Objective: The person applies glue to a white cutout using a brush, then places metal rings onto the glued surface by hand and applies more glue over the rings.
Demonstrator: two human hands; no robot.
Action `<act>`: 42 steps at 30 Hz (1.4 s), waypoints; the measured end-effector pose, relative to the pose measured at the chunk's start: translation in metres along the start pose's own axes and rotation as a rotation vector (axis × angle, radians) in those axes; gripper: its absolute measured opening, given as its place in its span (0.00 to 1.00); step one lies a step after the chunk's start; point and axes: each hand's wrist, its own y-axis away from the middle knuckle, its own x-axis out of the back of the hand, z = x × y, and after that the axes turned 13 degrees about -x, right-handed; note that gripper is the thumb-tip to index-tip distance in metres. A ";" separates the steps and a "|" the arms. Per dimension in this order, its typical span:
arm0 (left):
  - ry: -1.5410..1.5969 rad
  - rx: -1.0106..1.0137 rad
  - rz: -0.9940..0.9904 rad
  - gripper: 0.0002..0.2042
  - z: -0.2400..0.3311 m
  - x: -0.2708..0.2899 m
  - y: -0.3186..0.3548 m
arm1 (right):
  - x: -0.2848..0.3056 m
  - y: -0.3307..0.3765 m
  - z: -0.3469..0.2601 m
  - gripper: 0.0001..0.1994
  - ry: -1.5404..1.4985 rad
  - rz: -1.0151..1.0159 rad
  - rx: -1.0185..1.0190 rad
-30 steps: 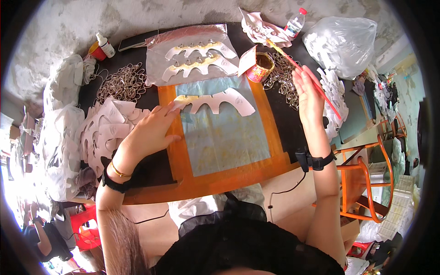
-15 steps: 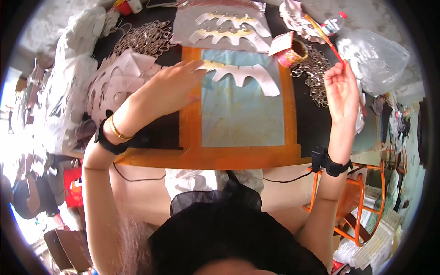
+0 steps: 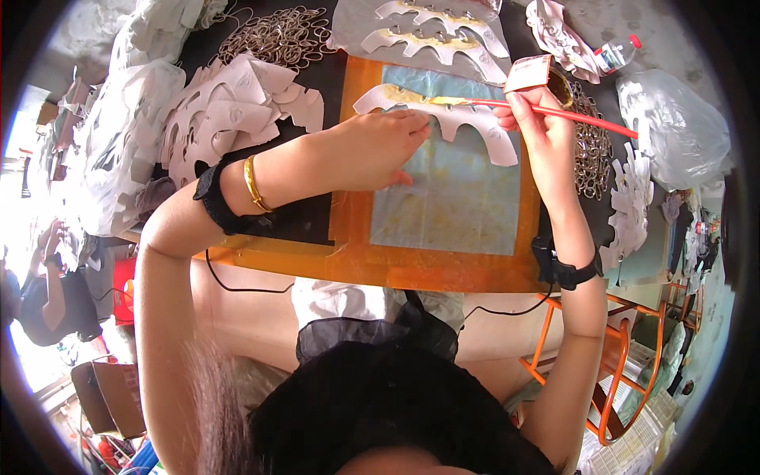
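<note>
My right hand (image 3: 545, 131) pinches a long red-handled brush (image 3: 598, 121) between thumb and fingers. Its yellowed tip points left and meets the upper edge of a white scalloped piece (image 3: 495, 141), where a yellowish coating shows. My left hand (image 3: 360, 150) reaches in from the left, palm down, fingers stretched out and thumb apart. Its fingertips lie at the lower edge of that piece; whether they press on it cannot be made out. Under both is a pale blue sheet (image 3: 443, 222) framed by orange tape (image 3: 354, 253).
Two similar coated pieces (image 3: 443, 47) lie on a grey sheet at the back. White cut pieces (image 3: 226, 111) and metal rings (image 3: 277, 36) are heaped left. An open pot (image 3: 561, 87), a metal chain pile (image 3: 592, 150), a clear bag (image 3: 673, 127) and a bottle (image 3: 617, 55) stand right.
The brush has swung down and left from above the chain pile onto the white piece. My left hand has moved right along the piece, away from its left end. The whole view has shifted slightly.
</note>
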 end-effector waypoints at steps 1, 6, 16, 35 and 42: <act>0.037 0.014 -0.040 0.31 0.000 0.002 -0.001 | 0.000 0.000 0.001 0.08 -0.001 -0.002 -0.003; 0.034 -0.002 -0.004 0.30 -0.005 -0.003 0.001 | 0.002 -0.002 -0.001 0.08 0.063 0.015 0.029; 0.002 -0.017 0.035 0.31 -0.006 -0.007 0.001 | -0.007 -0.002 0.002 0.09 0.052 0.031 0.055; 0.007 0.007 0.016 0.29 -0.003 -0.004 0.000 | -0.005 -0.005 0.006 0.08 0.055 0.039 0.078; 0.024 0.001 0.031 0.28 -0.003 -0.003 -0.001 | -0.007 -0.003 0.007 0.07 0.069 0.024 0.097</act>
